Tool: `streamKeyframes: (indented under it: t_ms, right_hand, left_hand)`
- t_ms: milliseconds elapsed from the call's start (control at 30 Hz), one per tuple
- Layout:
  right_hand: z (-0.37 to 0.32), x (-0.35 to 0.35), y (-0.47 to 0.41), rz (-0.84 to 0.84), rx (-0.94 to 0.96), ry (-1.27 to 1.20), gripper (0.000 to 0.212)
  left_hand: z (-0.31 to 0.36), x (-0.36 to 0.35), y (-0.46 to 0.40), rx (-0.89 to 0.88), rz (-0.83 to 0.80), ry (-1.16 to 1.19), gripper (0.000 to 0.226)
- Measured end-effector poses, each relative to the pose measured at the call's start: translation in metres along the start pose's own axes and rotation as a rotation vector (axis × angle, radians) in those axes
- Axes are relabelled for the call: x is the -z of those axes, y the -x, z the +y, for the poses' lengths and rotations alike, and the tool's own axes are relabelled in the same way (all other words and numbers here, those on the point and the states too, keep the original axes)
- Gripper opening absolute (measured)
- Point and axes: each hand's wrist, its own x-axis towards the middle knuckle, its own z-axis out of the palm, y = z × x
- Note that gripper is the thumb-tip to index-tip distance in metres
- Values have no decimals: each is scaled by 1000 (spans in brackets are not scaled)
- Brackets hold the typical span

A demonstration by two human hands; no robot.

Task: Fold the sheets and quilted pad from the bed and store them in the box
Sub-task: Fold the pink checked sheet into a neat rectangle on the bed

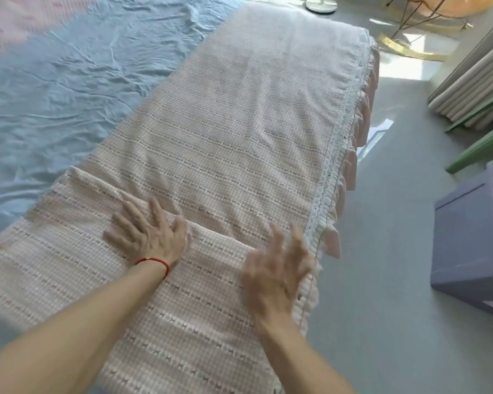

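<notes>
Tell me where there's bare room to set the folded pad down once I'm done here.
Free: the blue sheet left of the pink pad, and the grey floor between the pad's ruffled edge and the purple box. Crowded: the pad's near end, where the left hand presses flat and the blurred right hand spreads open.

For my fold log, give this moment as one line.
pink checked quilted pad: part-folded on bed | left hand: flat on fold | right hand: open, blurred

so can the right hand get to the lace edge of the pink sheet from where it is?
Probably yes: the right hand is open, right beside the lace edge of the pink sheet, with nothing between them.
</notes>
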Motion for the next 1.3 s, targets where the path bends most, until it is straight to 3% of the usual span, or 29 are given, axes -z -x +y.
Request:
streamKeyframes:
  t_ms: [67,133,233,500,767,1167,1300]
  right_hand:
    - [-21,-11,-29,-247,430,81,63]
    - [-39,-30,-56,-534,698,215,72]
    - [-33,-59,-63,-659,920,340,77]
    - [-13,-84,-68,-573,922,277,84]
    - [-13,-96,-68,-595,939,294,85]
    - [-26,-93,-69,-918,818,348,84]
    - [-38,-83,-73,-1037,795,304,81]
  left_hand:
    - [5,-12,-2,-11,20,-40,81]
    - [-1,-13,-12,-3,7,-54,81]
    - [-1,-20,-5,-29,83,-105,89]
    - [13,-16,-3,-41,92,-56,79]
    - [13,8,-2,-10,-79,-116,82]
    - [17,18,-3,59,-120,-201,81]
    - [18,31,19,338,88,-80,71]
